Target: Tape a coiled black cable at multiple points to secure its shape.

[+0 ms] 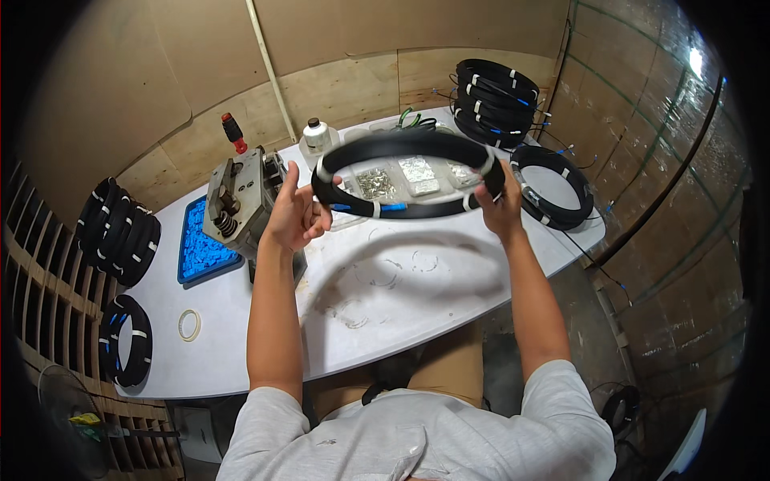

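A coil of black cable, bound with white ties and carrying blue connectors, is held up over the table, its far side blurred. My right hand grips the coil's right side, thumb on the near face. At the coil's left side is my left hand, its thumb raised away from the cable and its fingers bent against the coil's edge; part of their hold is hidden. Beneath the coil, its shadow falls on the white table.
A metal press stands beside a blue tray of small blue parts. Cable coils are stacked at the back right and far left. Behind the held coil lie containers of metal parts. A tape roll and white bottle are on the table.
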Tool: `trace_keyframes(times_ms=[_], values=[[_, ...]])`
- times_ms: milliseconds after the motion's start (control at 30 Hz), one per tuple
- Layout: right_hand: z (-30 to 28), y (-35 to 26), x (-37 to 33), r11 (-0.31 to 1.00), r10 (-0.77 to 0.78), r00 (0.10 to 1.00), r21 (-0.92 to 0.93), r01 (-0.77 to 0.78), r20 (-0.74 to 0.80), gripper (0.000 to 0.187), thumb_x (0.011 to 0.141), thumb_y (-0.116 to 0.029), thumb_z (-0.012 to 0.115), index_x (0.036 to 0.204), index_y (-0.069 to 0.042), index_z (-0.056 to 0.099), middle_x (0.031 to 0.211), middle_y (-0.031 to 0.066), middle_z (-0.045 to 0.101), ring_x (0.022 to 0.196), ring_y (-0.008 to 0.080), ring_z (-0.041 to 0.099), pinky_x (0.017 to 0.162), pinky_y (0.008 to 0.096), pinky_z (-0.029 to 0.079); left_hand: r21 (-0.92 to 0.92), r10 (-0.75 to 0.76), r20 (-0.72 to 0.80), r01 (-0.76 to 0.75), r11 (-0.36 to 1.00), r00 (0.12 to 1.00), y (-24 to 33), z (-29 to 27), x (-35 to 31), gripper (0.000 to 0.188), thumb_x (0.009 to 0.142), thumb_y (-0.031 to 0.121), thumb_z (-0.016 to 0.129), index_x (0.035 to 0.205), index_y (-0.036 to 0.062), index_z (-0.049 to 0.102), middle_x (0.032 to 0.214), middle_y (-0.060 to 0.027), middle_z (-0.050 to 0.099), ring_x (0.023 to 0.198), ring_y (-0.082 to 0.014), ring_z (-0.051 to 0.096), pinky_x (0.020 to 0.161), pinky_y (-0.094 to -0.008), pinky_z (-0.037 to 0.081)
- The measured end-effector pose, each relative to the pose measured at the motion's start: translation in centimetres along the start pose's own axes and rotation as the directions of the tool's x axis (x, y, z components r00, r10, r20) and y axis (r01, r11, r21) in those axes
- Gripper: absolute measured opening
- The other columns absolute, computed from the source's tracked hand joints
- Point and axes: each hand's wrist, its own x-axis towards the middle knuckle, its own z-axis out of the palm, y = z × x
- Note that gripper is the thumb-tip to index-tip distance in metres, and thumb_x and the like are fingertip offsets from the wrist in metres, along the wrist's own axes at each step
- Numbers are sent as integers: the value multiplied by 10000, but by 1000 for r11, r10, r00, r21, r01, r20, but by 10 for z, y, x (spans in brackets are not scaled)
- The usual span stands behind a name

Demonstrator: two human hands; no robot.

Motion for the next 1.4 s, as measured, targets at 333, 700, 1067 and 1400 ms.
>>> trace_keyframes(times_ms=[333, 700, 1067, 1400], values=[[11, 7, -2, 509, 529, 809, 667, -545, 257, 380, 999, -419, 647, 944, -75, 494, 691, 10, 486, 490, 104, 483, 430, 268, 433, 469, 280, -95, -205, 859, 955, -6, -6, 4, 342, 913, 298, 741, 1129, 38, 687, 725, 57, 569, 628, -43, 474, 567, -216, 366], [11, -11, 10, 538, 562, 787, 610, -582, 255, 379, 1002, -419, 642, 944, -74, 496, 683, 2, 489, 477, 86, 475, 422, 252, 426, 315, 347, -229, -268, 911, 910, -41, 24, 17, 616, 821, 52, 829, 1353, -1, 522, 957, -71, 695, 888, -137, 665, 834, -306, 545], [9, -1, -1, 418, 639, 741, 716, -560, 206, 416, 964, -431, 696, 944, -52, 526, 646, 11, 493, 466, 98, 479, 420, 259, 418, 218, 342, -282, -287, 933, 896, -44, 43, 32, 430, 896, -7, 640, 1292, 4, 473, 897, -67, 616, 774, -175, 675, 709, -320, 555], [6, 7, 7, 370, 684, 693, 711, -598, 227, 402, 974, -480, 660, 950, -92, 558, 635, -23, 488, 463, 74, 459, 415, 234, 401, -38, 450, -130, -458, 888, 883, -54, 36, 52, 574, 899, 47, 669, 1414, 41, 415, 901, -46, 577, 753, -174, 628, 739, -371, 561]])
